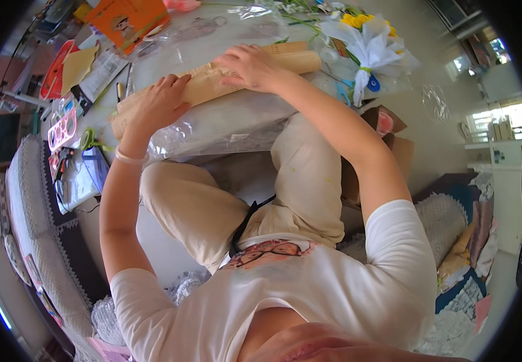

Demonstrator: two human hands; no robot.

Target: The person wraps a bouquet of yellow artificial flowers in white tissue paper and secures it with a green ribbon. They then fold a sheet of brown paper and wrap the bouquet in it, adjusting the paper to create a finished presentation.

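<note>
A long roll of brown printed wrapping paper point(206, 86) lies slantwise across the table in front of me, its right part partly unrolled or doubled. My left hand point(163, 102) grips the roll left of its middle, fingers over the far side and thumb on the near side. Farther right, my right hand point(252, 68) lies over the roll with fingers spread across its top and thumb towards me. Clear plastic film point(215, 124) covers the table beneath the roll and hangs over the near edge.
A bouquet of yellow flowers in white wrap point(365, 45) lies at the right, beside blue-handled scissors point(344, 92). At the left are an orange bag point(127, 22), a red basket point(57, 70), green tape dispenser point(88, 138) and glue gun point(64, 158). An open cardboard box point(399, 149) stands right of my knee.
</note>
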